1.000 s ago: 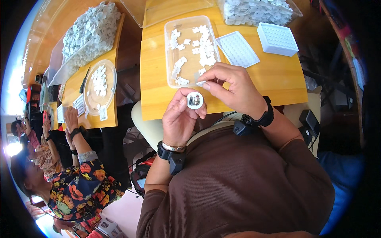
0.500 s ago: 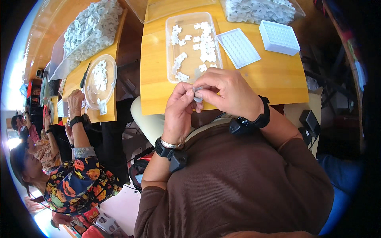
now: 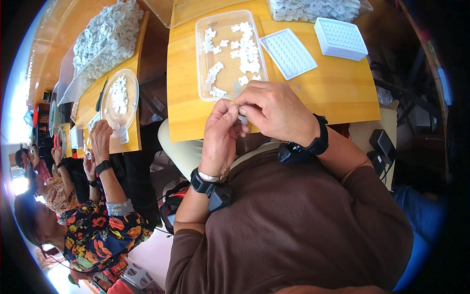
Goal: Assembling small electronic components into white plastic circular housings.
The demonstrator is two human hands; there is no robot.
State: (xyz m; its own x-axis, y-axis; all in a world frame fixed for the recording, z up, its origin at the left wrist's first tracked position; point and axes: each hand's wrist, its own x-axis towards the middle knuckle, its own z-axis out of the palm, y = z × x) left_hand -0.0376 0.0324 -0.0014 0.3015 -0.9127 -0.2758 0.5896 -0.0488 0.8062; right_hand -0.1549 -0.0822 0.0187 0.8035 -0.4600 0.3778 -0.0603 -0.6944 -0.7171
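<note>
My left hand [image 3: 221, 128] and my right hand [image 3: 280, 109] meet just in front of the table edge. Fingers and thumbs of both pinch a small greyish rounded plastic piece [image 3: 243, 118], mostly covered by the fingertips. Right beyond my hands lies a clear shallow plastic box [image 3: 226, 63]. In it are many small white plastic parts [image 3: 248, 54], some massed along its right side, others lying at the left.
A white tray with round pockets [image 3: 289, 54] lies right of the box, beside a stack of similar trays [image 3: 341, 39]. Behind is a container of translucent discs [image 3: 313, 10]. On the left, a co-worker [image 3: 105, 220] handles parts near a round lid [image 3: 128, 100].
The whole view has shifted slightly. My hands stay together on the piece, my right fingers now covering more of it. The co-worker's hands have changed position.
</note>
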